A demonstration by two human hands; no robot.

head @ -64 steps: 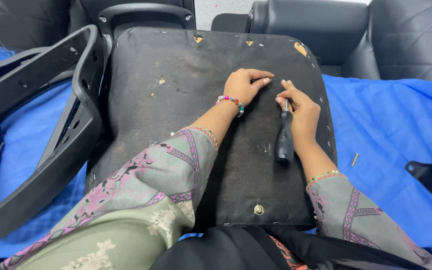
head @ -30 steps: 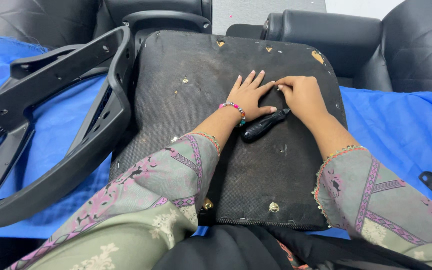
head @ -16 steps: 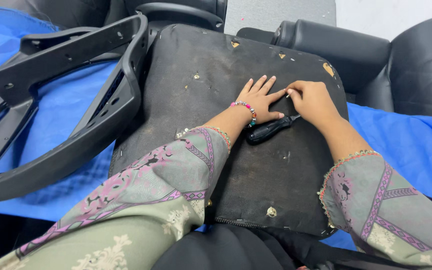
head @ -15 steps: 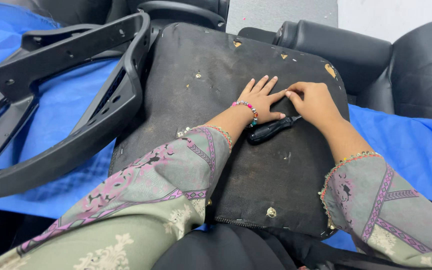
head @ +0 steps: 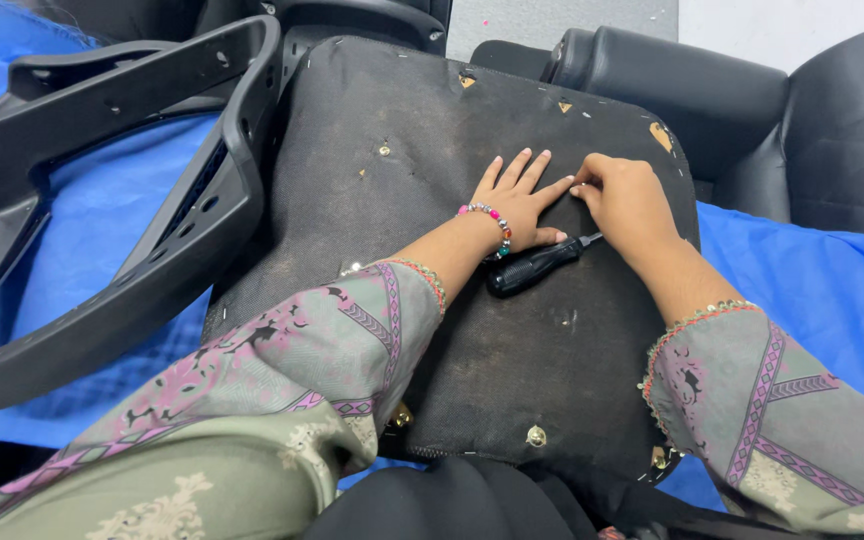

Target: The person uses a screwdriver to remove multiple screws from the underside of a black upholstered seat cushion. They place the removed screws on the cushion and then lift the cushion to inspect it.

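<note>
The left hand (head: 518, 201) lies flat, fingers spread, on the dark upturned seat panel (head: 382, 200) near its far right corner. Just beside it the right hand (head: 627, 200) is curled, fingertips pinched together against the panel. A black-handled screwdriver (head: 534, 267) lies on the panel between both wrists, touching the left thumb.

Seat base (head: 382, 200) lies before me, chair frame (head: 152, 200) to its left. My left hand (head: 517, 205) flat on it, right hand (head: 627, 200) just beside; screwdriver (head: 532, 268) under both, near my wrists.
</note>
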